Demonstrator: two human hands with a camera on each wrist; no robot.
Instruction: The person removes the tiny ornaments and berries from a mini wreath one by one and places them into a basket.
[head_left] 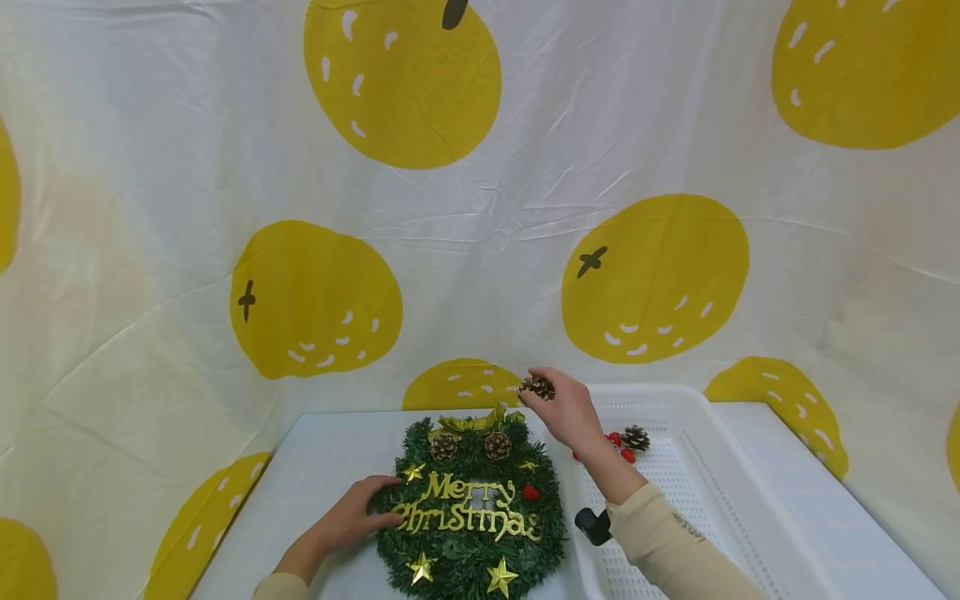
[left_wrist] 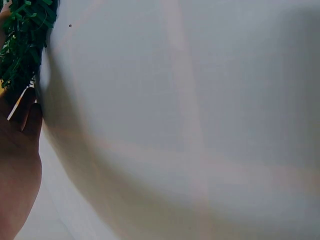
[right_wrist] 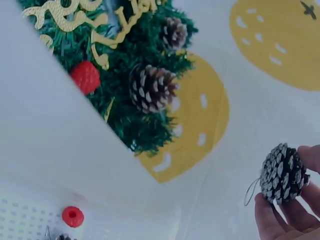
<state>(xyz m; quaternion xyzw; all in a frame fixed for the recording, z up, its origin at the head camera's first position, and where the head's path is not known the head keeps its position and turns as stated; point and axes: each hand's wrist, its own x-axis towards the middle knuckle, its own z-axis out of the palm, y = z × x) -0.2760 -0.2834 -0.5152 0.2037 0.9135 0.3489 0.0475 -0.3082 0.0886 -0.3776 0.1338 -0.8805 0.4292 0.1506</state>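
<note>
A green Christmas wreath (head_left: 471, 554) with gold "Merry Christmas" lettering lies on the white table. It bears gold stars, a gold bow, two pine cones and a red berry (head_left: 530, 492). My left hand (head_left: 352, 518) holds the wreath's left edge, thumb and fingers spread along it; part of the grip is hidden by greenery in the left wrist view. Above the wreath's upper right, my right hand (head_left: 567, 414) pinches a loose pine cone (right_wrist: 282, 174) with frosted scales. A thin wire loop (right_wrist: 251, 192) hangs from this cone, apart from the wreath.
To the right stands a white perforated tray (head_left: 720, 467). Inside it are another pine cone (head_left: 636, 438) and several red berries (head_left: 628, 455). A black object (head_left: 592, 527) shows by my right sleeve. A curtain with yellow fruit prints (head_left: 480, 200) hangs behind the table.
</note>
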